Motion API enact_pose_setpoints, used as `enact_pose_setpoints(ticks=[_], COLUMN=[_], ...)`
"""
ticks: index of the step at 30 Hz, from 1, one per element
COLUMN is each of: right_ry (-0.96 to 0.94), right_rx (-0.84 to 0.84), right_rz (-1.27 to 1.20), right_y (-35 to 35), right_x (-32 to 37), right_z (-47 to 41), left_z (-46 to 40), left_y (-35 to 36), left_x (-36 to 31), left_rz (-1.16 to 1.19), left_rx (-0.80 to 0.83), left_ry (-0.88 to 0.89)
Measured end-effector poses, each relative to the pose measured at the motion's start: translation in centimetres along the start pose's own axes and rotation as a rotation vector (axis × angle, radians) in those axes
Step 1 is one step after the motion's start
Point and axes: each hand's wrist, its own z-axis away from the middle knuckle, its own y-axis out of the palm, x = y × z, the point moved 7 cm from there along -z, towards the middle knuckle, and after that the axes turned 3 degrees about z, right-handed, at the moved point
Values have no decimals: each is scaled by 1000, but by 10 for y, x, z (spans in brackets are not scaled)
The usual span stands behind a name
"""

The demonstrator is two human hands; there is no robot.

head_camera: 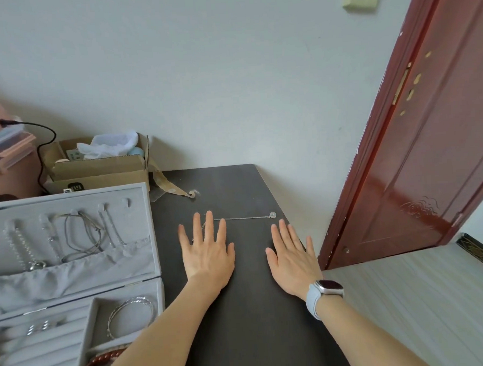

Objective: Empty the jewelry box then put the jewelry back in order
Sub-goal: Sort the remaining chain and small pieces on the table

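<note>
Both hands, left hand [207,254] and right hand [290,260], are laid flat with fingers spread on the dark counter [254,336]. A thin necklace [243,218] is stretched just beyond the fingertips, right of the open jewelry box [71,275].

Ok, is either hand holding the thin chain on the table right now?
No, the left hand and right hand lie flat and open on the table, with the thin chain stretched beyond their fingertips.
</note>
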Motion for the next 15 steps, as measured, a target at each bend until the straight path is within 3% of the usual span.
enact_pose_setpoints(ticks=[4, 9, 15], right_ry=[54, 11, -88], right_rx=[-139, -278, -268], right_rz=[-215, -644, -829], right_y=[-13, -23, -19], right_x=[6, 32, 80], right_z=[66, 153, 214], left_z=[56, 156, 241], left_y=[-38, -90, -88], left_x=[-4, 25, 96], left_rz=[122, 424, 640], left_rx=[-56, -447, -458], left_ry=[105, 159, -24])
